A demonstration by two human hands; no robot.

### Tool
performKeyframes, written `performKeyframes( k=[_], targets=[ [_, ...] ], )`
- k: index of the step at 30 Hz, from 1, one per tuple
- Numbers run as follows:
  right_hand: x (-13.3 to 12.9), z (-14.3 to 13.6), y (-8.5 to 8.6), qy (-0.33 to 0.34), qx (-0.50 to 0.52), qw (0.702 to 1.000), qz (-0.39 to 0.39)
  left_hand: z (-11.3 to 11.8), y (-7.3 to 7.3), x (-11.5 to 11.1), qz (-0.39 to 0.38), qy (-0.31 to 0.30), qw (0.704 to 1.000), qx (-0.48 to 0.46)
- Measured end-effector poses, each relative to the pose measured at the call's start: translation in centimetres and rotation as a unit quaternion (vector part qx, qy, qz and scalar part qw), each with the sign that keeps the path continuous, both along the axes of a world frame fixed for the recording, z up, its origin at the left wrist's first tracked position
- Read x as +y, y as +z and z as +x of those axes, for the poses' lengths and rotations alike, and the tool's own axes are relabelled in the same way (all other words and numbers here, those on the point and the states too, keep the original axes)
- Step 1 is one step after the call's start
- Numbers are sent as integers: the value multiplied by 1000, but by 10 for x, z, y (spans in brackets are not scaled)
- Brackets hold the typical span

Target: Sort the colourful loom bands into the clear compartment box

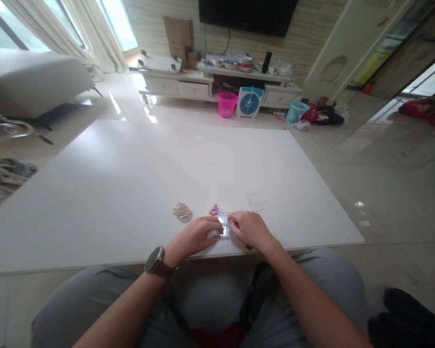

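A small clear plastic box with compartments lies near the table's front edge, between my two hands. My left hand, with a watch on its wrist, has its fingers curled over the box's left side and holds it. At the right side of the box, my right hand is closed, its fingertips pinched on something small that I cannot make out. A little cluster of colourful pieces sits just behind the box. Farther left is a loose pile of pastel elastic bands.
A clear, flat plastic lid-like piece lies on the white table behind my right hand. Beyond the table stand a pink basket, a blue fan and a low cabinet with dishes. My legs are under the front edge.
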State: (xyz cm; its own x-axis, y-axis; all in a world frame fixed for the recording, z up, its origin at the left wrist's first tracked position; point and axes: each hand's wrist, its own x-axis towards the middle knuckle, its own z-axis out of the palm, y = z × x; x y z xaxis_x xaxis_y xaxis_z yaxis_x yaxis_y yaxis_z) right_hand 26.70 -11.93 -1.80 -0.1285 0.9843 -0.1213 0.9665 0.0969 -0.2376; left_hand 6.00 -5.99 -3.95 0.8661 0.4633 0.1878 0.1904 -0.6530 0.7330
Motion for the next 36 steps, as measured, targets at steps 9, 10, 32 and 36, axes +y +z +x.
performKeyframes(
  k=[9, 10, 32, 36],
  targets=[
    [-1, -1, 6, -12, 15, 1000, 10, 1, 5, 0, -15, 3, 1000, -13],
    [-1, 0, 7, -16, 19, 1000, 15, 1, 7, 0, -19, 7, 1000, -20],
    [-1, 13, 15, -43, -1, 999, 33, -31, 5, 28, 28, 93, 986, 133],
    [-2, 13, 15, -41, -1, 999, 30, -34, 3, 28, 15, 81, 986, 146]
  ],
)
